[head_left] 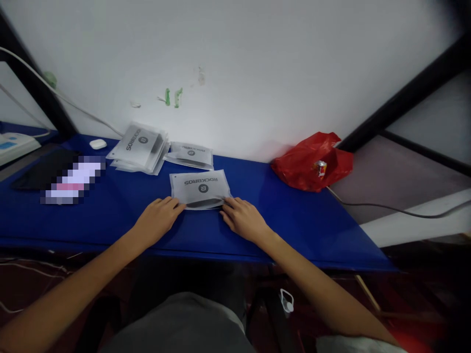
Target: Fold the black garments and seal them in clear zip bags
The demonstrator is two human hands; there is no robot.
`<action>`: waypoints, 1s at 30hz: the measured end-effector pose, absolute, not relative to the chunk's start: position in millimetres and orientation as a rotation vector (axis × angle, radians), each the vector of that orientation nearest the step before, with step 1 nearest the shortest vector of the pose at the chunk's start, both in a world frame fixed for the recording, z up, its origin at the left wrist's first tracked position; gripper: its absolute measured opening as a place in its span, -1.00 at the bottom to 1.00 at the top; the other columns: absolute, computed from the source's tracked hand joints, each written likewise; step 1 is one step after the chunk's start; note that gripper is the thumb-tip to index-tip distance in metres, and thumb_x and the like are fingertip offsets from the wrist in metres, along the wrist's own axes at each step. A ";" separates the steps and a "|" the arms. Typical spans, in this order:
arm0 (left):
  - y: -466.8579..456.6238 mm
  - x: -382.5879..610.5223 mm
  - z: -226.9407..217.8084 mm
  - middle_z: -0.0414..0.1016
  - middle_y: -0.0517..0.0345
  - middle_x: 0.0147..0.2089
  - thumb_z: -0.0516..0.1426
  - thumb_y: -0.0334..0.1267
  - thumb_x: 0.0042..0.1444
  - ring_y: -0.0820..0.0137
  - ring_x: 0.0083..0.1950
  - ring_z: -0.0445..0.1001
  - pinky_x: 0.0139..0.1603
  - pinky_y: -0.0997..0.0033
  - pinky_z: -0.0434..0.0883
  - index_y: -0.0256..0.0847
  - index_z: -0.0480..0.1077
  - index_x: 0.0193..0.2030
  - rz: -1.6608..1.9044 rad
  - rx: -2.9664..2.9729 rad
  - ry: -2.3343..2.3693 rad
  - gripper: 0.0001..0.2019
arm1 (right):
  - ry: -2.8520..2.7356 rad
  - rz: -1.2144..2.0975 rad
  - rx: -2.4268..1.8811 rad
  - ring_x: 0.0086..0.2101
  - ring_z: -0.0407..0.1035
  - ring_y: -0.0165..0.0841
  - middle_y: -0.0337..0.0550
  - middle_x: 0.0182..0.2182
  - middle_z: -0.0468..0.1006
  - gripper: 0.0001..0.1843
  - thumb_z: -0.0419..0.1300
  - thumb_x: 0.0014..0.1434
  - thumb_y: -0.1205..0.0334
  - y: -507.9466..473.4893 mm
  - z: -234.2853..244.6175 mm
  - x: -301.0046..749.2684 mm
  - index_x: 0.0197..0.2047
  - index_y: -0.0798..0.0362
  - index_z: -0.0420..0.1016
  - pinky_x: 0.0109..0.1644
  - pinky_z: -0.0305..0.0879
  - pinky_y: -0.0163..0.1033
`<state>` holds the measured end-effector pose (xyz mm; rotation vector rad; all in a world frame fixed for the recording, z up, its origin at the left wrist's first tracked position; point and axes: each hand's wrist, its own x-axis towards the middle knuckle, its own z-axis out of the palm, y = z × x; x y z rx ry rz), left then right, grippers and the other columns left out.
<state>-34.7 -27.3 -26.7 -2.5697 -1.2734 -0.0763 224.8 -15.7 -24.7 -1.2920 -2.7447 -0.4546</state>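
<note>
A frosted plastic pouch (200, 179) printed ROCKBROS lies on the blue table in front of me, its lettering upside down from my side. Something dark shows through its near edge, which gapes slightly. My left hand (159, 218) pinches the pouch's near left corner, fingers closed. At the near right corner, my right hand (243, 218) is closed on the edge, thumb below and fingers above. Just beyond lies another such pouch (198, 156), also with a dark content. Left of it, several more frosted pouches (138, 149) are stacked.
A red plastic bag (309, 164) sits at the table's right, against the wall. On the left are a phone with a blurred screen (75, 181), a dark flat item (46, 169) and a small white case (97, 144). The blue table (294, 220) ends close to my body.
</note>
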 end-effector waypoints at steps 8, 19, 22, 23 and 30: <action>-24.1 -39.2 9.8 0.52 0.09 -0.23 -0.04 -0.44 0.24 0.34 -0.21 0.46 -0.20 0.36 0.40 -0.22 0.45 -0.14 -0.584 -2.672 -1.169 -0.75 | -2.451 -0.455 -0.995 -0.23 0.40 -0.28 0.00 -0.21 0.55 -0.78 0.04 0.29 0.20 -29.4 6.4 205.5 -0.24 0.11 0.46 -0.20 0.25 -0.20; -26.7 -33.6 18.8 0.58 0.21 -0.29 0.13 -0.17 0.18 0.44 -0.30 0.52 -0.26 0.48 0.44 -0.17 0.50 -0.26 -1.444 -2.642 -1.397 -0.84 | -2.348 0.039 -0.844 -0.34 0.34 -0.35 -0.10 -0.36 0.54 -0.81 0.06 0.27 0.30 -15.9 25.8 183.1 -0.24 0.08 0.51 -0.23 0.27 -0.23; -28.0 -38.0 12.2 0.59 0.20 -0.32 0.14 -0.17 0.17 0.45 -0.31 0.53 -0.25 0.46 0.45 -0.16 0.50 -0.29 -1.558 -2.552 -1.367 -0.85 | -2.263 0.133 -0.833 -0.31 0.36 -0.34 -0.09 -0.33 0.55 -0.81 0.07 0.27 0.28 -15.8 25.2 184.4 -0.25 0.07 0.52 -0.22 0.32 -0.21; -28.3 -38.8 11.1 0.59 0.20 -0.31 0.13 -0.19 0.18 0.45 -0.30 0.53 -0.24 0.45 0.45 -0.16 0.49 -0.29 -1.569 -2.539 -1.335 -0.85 | -2.252 0.150 -0.840 -0.31 0.37 -0.34 -0.09 -0.33 0.55 -0.82 0.07 0.26 0.28 -16.3 25.7 184.6 -0.25 0.07 0.52 -0.22 0.32 -0.21; -32.6 -29.5 16.5 0.55 0.17 -0.35 0.04 -0.31 0.26 0.48 -0.32 0.48 -0.23 0.46 0.43 -0.21 0.45 -0.29 -1.433 -2.516 -1.156 -0.83 | -2.279 0.201 -0.902 -0.23 0.40 -0.32 -0.08 -0.24 0.54 -0.88 0.15 0.21 0.25 -23.2 39.3 180.2 -0.21 0.07 0.48 -0.13 0.34 -0.18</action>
